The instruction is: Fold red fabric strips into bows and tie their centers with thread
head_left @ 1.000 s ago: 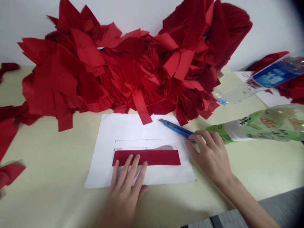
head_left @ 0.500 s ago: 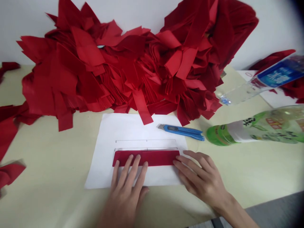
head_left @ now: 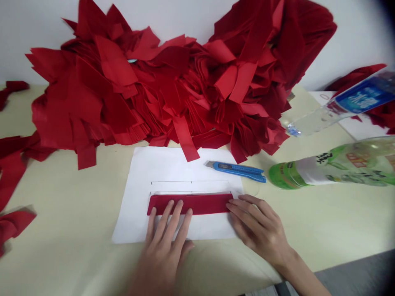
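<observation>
A dark red strip of fabric-like material (head_left: 210,203) lies lengthwise on a white paper sheet (head_left: 131,222) below two ruled lines with end and middle ticks. My left hand (head_left: 169,238) rests palm down with its fingers spread, the fingertips pressing the left half of the strip. At the strip's right end, my right hand (head_left: 262,226) touches its edge with stretched fingertips; the thumb's hold cannot be made out. A blue utility knife (head_left: 239,170) with a little blade showing lies beyond the right hand, partly on the paper.
A large heap of red strips (head_left: 166,90) stands against the wall behind the paper. To the right lie a green-labelled bottle (head_left: 327,166) and a clear bottle with a blue label (head_left: 354,98). More red pieces (head_left: 14,224) lie at the left.
My right fingertips have shifted very slightly at the strip's right end. The left hand stays spread on the strip; the whole view has drifted a little.
</observation>
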Demonstrator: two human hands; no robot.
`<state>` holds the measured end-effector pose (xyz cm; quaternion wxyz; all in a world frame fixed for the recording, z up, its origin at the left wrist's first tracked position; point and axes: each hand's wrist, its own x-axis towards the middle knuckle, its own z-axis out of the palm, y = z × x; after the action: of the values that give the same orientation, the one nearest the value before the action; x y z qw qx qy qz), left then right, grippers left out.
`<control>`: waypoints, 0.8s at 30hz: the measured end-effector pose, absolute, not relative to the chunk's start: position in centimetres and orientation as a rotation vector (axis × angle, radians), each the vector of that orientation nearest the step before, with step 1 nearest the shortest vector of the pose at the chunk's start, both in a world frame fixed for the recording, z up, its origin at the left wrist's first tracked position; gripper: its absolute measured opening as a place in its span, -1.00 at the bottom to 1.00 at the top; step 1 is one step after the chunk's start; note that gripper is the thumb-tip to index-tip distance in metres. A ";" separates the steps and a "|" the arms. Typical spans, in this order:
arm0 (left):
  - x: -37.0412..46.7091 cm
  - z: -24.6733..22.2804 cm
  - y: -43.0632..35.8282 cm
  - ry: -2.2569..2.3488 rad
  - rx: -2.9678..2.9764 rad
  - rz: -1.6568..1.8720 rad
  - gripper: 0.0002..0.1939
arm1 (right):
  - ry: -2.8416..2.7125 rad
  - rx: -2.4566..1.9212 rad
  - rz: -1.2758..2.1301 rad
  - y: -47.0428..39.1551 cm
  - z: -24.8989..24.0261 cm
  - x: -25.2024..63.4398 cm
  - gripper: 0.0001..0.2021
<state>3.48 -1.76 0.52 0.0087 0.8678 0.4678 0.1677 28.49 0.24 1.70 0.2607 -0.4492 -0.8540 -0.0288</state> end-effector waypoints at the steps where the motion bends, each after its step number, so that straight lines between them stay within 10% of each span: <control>1: 3.5 0.5 -1.8 1.475 2.699 0.534 -0.58 | -2.307 -1.214 -0.076 0.3 1.7 28.5 -0.76; 24: 3.1 0.6 -1.8 1.458 2.753 0.396 -0.51 | -2.314 -1.172 -0.122 0.6 2.1 28.1 -0.84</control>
<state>3.14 -1.82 0.56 0.0006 0.8766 0.4643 0.1262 28.15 0.58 2.11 0.2691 -0.4347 -0.8583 -0.0451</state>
